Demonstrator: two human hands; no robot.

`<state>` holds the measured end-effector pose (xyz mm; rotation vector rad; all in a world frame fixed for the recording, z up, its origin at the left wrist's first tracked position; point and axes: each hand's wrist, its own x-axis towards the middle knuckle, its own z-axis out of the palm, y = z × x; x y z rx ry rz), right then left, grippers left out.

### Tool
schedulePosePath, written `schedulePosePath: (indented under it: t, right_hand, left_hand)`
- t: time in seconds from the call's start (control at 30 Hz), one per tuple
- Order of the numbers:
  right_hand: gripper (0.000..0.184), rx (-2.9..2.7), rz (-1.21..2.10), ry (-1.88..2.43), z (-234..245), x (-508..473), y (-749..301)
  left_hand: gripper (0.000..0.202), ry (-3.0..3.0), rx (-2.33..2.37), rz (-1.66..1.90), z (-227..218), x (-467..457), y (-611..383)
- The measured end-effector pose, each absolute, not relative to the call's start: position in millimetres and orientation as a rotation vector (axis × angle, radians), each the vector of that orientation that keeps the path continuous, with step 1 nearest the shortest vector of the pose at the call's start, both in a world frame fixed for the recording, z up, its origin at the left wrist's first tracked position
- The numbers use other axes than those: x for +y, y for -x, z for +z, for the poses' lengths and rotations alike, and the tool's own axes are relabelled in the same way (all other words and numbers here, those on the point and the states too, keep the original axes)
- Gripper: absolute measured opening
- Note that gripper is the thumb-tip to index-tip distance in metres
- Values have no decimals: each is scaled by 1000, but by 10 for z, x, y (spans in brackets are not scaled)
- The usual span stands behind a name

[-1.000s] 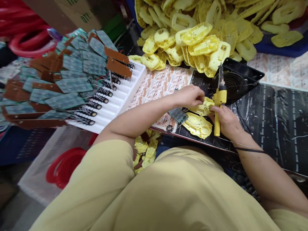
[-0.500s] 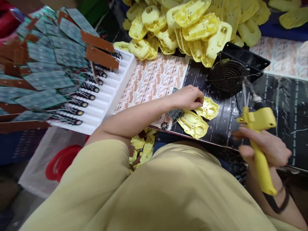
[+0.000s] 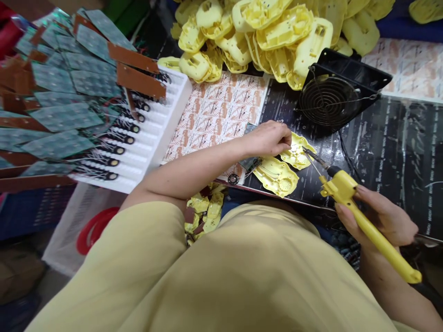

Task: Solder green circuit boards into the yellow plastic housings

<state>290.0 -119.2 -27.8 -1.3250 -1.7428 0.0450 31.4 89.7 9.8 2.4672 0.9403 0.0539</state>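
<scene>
My right hand [image 3: 384, 216] is wrapped round a yellow soldering gun [image 3: 367, 221], its metal tip pointing left over the far yellow plastic shell half [image 3: 294, 152]. Closed fingers of my left hand [image 3: 275, 138] rest at that shell's left side; what they pinch, if anything, is hidden. Nearer to me lies a second yellow shell half [image 3: 277, 177], its inside facing up, with thin wires across it. A green circuit board [image 3: 249, 161] sits partly under my left wrist. Beside it is a small round black speaker [image 3: 233, 179].
A black fan [image 3: 328, 99] stands behind the shells. Yellow shells [image 3: 256, 37] are heaped at the back. On the left, a white foam tray [image 3: 152, 138] carries circuit boards [image 3: 69, 115] and wired round parts. Printed sheets [image 3: 214, 110] cover part of the bench. A red-handled basket [image 3: 65, 240] stands below.
My right hand has swung the soldering gun left and tilted it, bringing its tip from near the fan to over the far shell. My left hand has hardly moved.
</scene>
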Motion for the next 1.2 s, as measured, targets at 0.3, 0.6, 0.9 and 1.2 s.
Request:
schedulePosePath:
  t: [0.3, 0.6, 0.9, 1.2]
  right_hand:
    - [34, -2016, -156, 1134, -56, -1030, -2699]
    - [14, -2108, -91, 1171, -103, -1085, -2796]
    - [17, -2090, 67, 1272, -105, -1144, -2869]
    - [11, -2081, -148, 1297, -14, -1111, -2934]
  left_hand:
    - [14, -2481, 898, 122, 40, 908, -303]
    - [15, -2494, 915, 108, 20, 902, -329]
    - [12, -2469, 879, 176, -15, 922, -311]
    - [16, -2486, 905, 116, 22, 918, -322]
